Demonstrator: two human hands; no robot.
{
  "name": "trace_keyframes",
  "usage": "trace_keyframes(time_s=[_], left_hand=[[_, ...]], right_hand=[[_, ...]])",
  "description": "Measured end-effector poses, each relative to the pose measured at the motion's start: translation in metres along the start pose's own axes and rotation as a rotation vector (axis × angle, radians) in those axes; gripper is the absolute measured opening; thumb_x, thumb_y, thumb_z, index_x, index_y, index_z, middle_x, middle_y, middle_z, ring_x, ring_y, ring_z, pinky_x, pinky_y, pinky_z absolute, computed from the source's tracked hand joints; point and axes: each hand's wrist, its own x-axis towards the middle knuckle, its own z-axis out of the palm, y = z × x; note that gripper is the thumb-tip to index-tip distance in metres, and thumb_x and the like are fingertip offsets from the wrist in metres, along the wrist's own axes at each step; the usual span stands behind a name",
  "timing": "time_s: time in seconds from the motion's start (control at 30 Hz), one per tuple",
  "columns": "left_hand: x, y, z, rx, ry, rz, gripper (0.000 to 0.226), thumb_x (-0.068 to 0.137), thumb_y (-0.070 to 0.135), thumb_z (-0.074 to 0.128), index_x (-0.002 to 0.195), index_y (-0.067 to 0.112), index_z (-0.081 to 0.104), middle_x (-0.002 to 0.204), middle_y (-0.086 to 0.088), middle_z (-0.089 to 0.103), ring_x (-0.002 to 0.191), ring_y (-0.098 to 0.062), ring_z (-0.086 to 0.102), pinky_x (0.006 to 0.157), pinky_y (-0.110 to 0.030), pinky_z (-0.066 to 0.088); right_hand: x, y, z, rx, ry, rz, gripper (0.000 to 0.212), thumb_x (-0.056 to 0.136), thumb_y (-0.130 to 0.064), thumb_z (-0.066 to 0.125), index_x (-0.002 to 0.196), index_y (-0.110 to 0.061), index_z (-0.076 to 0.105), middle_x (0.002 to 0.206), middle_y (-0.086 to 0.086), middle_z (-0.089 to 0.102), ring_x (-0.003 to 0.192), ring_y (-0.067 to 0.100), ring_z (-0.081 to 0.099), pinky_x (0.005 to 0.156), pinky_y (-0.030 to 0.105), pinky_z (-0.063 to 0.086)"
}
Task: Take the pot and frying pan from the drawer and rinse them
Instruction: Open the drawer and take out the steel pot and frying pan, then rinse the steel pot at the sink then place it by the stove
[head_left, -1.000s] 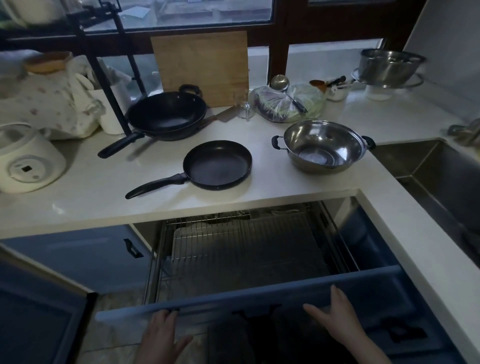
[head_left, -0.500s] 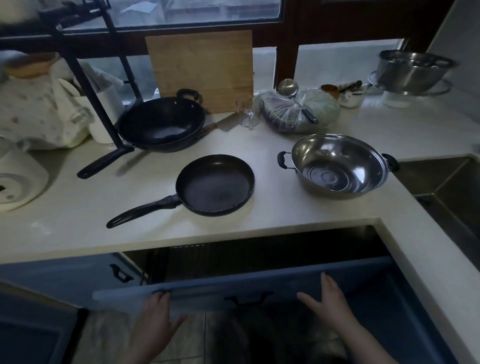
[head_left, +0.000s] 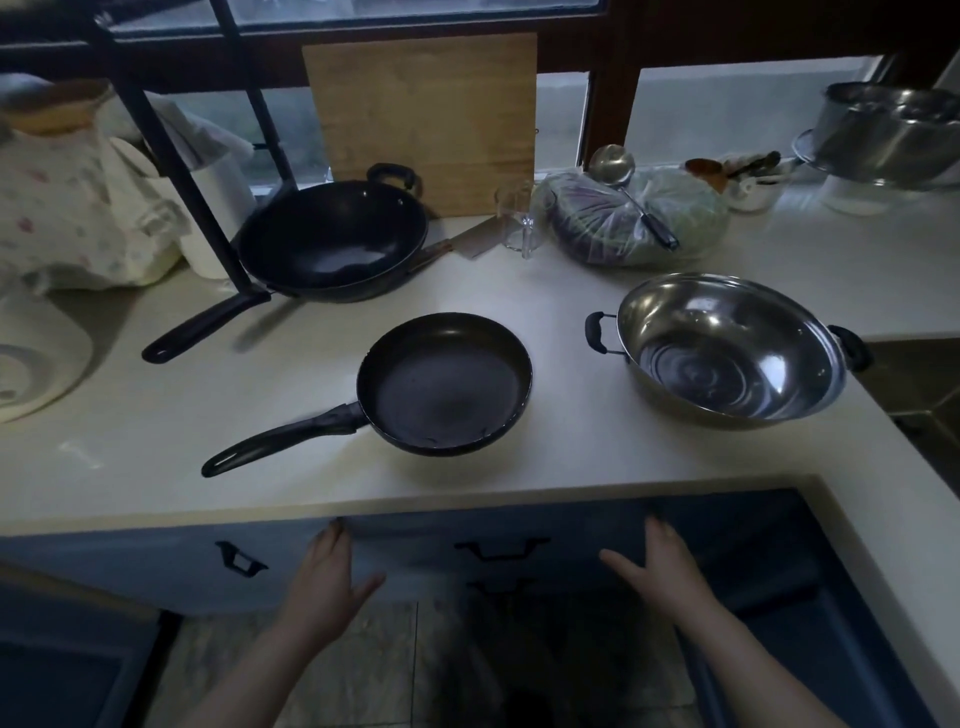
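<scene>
The drawer (head_left: 467, 551) is the big change: a second ago it stood pulled out with its wire rack bare, half a second ago it was partly in, and now its blue front sits flush under the counter (head_left: 156, 457) edge. That closes the fetching part of the job, by my reading; rinsing is what remains, and neither vessel has gone toward the sink (head_left: 924, 395) yet.

You have your left hand (head_left: 324, 582) and right hand (head_left: 660, 566) flat against the drawer front, fingers straight and thumbs spread, either side of its handle, gripping nothing.

The pot (head_left: 727, 348) stands on the counter near the corner by the sink, with the pan (head_left: 441, 384) to its left, handle pointing toward you and to the left. They stand apart. A wok (head_left: 332, 249) sits behind them, against the board (head_left: 421, 119).

Hard to read: the sink is cut off at the right edge, so no tap shows. The room is dim, and your fingertips blur into the shadow under the counter lip. Everything below the drawer is dark.
</scene>
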Motion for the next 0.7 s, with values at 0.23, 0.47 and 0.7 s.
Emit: trace_keyframes(time_s=[0.23,0.47,0.7], left_hand=[[0.008,0.000,-0.004,-0.012,-0.022,0.042,0.087,0.092,0.056,0.049,0.153,0.008,0.009,0.160,-0.007,0.010,0.148,-0.023,0.009,0.120,-0.032,0.010],[-0.007,0.006,-0.002,0.022,-0.093,0.026,0.088,0.093,0.058,0.043,0.153,0.009,0.001,0.161,-0.008,-0.004,0.149,-0.024,0.000,0.119,-0.033,0.007],[-0.046,0.001,-0.001,-0.001,-0.098,0.067,0.089,0.092,0.062,0.040,0.154,0.013,-0.002,0.162,-0.004,-0.006,0.148,-0.019,-0.003,0.119,-0.032,0.004]], right_hand=[[0.008,-0.003,-0.010,-0.019,-0.010,-0.023,0.093,0.080,-0.050,0.073,0.149,-0.015,0.021,0.144,0.011,0.041,0.133,0.027,0.042,0.107,0.037,0.040],[-0.005,0.003,-0.013,-0.048,0.002,-0.037,0.105,0.081,-0.053,0.070,0.155,-0.010,0.007,0.157,0.013,0.023,0.144,0.027,0.026,0.117,0.040,0.029],[-0.053,-0.004,-0.011,-0.048,0.025,-0.097,0.106,0.085,-0.055,0.064,0.156,-0.011,-0.002,0.164,0.005,0.000,0.150,0.019,0.006,0.122,0.035,0.015]])
